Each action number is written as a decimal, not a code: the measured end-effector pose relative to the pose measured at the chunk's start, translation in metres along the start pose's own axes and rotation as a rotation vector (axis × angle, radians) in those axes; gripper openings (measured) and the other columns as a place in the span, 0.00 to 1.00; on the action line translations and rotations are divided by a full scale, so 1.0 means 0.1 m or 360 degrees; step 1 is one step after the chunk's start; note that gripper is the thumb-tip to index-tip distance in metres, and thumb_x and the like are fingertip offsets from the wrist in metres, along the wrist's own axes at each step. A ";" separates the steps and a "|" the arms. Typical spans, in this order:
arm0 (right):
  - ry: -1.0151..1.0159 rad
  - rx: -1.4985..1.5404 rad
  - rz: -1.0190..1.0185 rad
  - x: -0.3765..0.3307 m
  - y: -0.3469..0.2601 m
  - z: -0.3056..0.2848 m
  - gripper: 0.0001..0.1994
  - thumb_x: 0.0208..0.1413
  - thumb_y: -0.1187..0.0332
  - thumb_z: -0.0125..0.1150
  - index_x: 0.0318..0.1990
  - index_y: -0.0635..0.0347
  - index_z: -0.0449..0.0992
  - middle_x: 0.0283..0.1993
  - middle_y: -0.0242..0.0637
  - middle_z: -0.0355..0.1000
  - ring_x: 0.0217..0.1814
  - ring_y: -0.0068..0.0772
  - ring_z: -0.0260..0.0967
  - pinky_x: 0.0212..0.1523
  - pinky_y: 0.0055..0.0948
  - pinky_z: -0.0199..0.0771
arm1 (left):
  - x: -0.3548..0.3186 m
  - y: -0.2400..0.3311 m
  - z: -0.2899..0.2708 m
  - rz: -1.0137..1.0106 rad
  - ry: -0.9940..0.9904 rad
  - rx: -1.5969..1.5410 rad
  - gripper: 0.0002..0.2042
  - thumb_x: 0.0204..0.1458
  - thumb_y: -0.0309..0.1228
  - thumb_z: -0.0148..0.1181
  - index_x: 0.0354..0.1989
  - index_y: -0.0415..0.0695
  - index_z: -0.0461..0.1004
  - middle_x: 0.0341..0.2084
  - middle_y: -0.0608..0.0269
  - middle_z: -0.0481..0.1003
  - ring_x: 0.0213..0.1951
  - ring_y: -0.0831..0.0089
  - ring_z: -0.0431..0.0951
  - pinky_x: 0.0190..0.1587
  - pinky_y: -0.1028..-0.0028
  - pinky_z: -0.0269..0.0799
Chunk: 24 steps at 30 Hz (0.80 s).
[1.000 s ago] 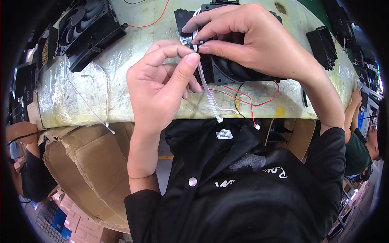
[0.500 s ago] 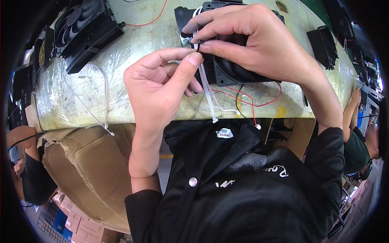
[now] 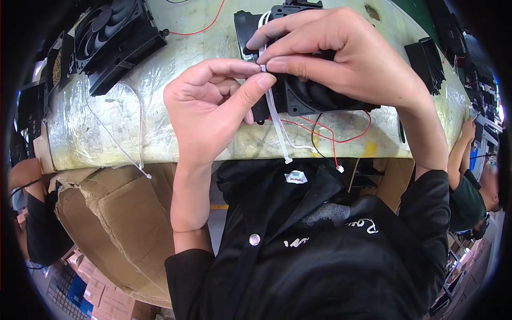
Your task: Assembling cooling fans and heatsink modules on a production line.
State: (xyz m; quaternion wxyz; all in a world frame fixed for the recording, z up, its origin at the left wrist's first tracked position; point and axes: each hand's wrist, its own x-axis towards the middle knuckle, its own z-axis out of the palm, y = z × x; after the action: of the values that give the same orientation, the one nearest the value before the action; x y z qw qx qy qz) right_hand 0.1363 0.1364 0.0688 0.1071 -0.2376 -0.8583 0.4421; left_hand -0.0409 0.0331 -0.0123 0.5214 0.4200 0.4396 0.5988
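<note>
White cable [image 3: 278,133]: smooth plastic, glossy
Centre fan unit [image 3: 313,100]: matt plastic
Left fan unit [image 3: 128,58]: plastic, satin sheen
Surface [image 3: 69,136]: wrinkled clear plastic film, glossy
Carton [image 3: 125,216]: matt cardboard, creased
Shirt [image 3: 325,266]: cloth, soft sheen
Button [image 3: 254,239]: shiny metal, smooth

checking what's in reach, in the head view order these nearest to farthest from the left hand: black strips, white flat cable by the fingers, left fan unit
From the left hand:
1. White flat cable, right, by its fingertips
2. Left fan unit, upper left
3. Black strips, far right
</note>
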 end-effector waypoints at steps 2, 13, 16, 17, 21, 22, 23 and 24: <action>0.0264 -0.0556 -0.1072 0.00 0.29 0.03 0.09 0.50 0.73 0.62 0.39 0.67 0.79 0.37 0.46 0.76 0.41 0.43 0.75 0.38 0.32 0.73 | 0.01 -0.02 0.03 0.0040 0.0040 0.0076 0.09 0.45 0.19 0.69 0.34 0.31 0.77 0.19 0.62 0.77 0.18 0.86 0.71 0.18 0.88 0.62; 0.0325 -0.0389 -0.0213 -0.25 -0.02 0.27 0.04 0.49 0.77 0.62 0.32 0.65 0.75 0.41 0.39 0.69 0.40 0.37 0.69 0.40 0.29 0.68 | -0.02 -0.14 0.02 0.0228 -0.0019 0.0199 0.07 0.42 0.17 0.70 0.32 0.35 0.81 0.20 0.68 0.76 0.17 0.90 0.62 0.19 0.87 0.53; 0.0330 -0.0619 -0.0185 -0.36 -0.13 0.36 0.06 0.49 0.76 0.61 0.33 0.59 0.71 0.43 0.37 0.66 0.44 0.39 0.63 0.48 0.32 0.60 | -0.07 -0.11 0.04 0.0455 -0.0177 0.0304 0.08 0.41 0.15 0.67 0.32 0.36 0.82 0.27 0.62 0.78 0.20 0.89 0.65 0.21 0.87 0.57; 0.0334 -0.0621 -0.0182 -0.39 -0.15 0.39 0.06 0.49 0.76 0.61 0.33 0.59 0.71 0.43 0.37 0.66 0.44 0.39 0.63 0.48 0.32 0.60 | -0.11 -0.11 0.04 0.0456 -0.0181 0.0302 0.08 0.41 0.15 0.67 0.32 0.36 0.82 0.27 0.62 0.78 0.20 0.89 0.65 0.21 0.87 0.57; 0.0335 -0.0565 -0.0130 -0.52 -0.19 0.51 0.07 0.50 0.78 0.59 0.35 0.58 0.69 0.43 0.36 0.65 0.44 0.38 0.62 0.52 0.32 0.53 | -0.26 -0.15 0.07 0.0317 -0.0193 0.0133 0.09 0.39 0.14 0.65 0.31 0.37 0.82 0.27 0.63 0.76 0.23 0.85 0.71 0.24 0.86 0.63; 0.0314 -0.0454 -0.0117 -0.54 -0.19 0.53 0.07 0.50 0.78 0.59 0.35 0.58 0.69 0.43 0.36 0.65 0.45 0.37 0.62 0.52 0.32 0.53 | -0.27 -0.18 0.07 0.0488 -0.0183 0.0257 0.10 0.37 0.14 0.65 0.31 0.38 0.82 0.28 0.62 0.75 0.23 0.84 0.72 0.25 0.85 0.64; 0.0293 -0.0342 -0.0103 -0.56 -0.19 0.55 0.08 0.49 0.78 0.60 0.35 0.58 0.69 0.43 0.36 0.65 0.45 0.37 0.62 0.52 0.32 0.53 | -0.26 -0.21 0.06 0.0659 -0.0173 0.0380 0.11 0.36 0.13 0.65 0.31 0.38 0.82 0.30 0.62 0.73 0.23 0.83 0.72 0.26 0.85 0.65; 0.0286 -0.0335 -0.0101 -0.59 -0.20 0.57 0.08 0.49 0.78 0.60 0.35 0.58 0.69 0.43 0.36 0.65 0.45 0.37 0.62 0.52 0.32 0.53 | -0.27 -0.24 0.05 0.0829 -0.0154 0.0506 0.12 0.34 0.13 0.66 0.31 0.39 0.83 0.31 0.61 0.72 0.22 0.82 0.73 0.26 0.84 0.66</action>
State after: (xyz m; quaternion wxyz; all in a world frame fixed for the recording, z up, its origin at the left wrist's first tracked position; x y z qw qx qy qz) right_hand 0.1589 0.0566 0.0532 0.1720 -0.2591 -0.8938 0.3230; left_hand -0.0274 0.0087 -0.0357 0.2983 0.6229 0.3800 0.6153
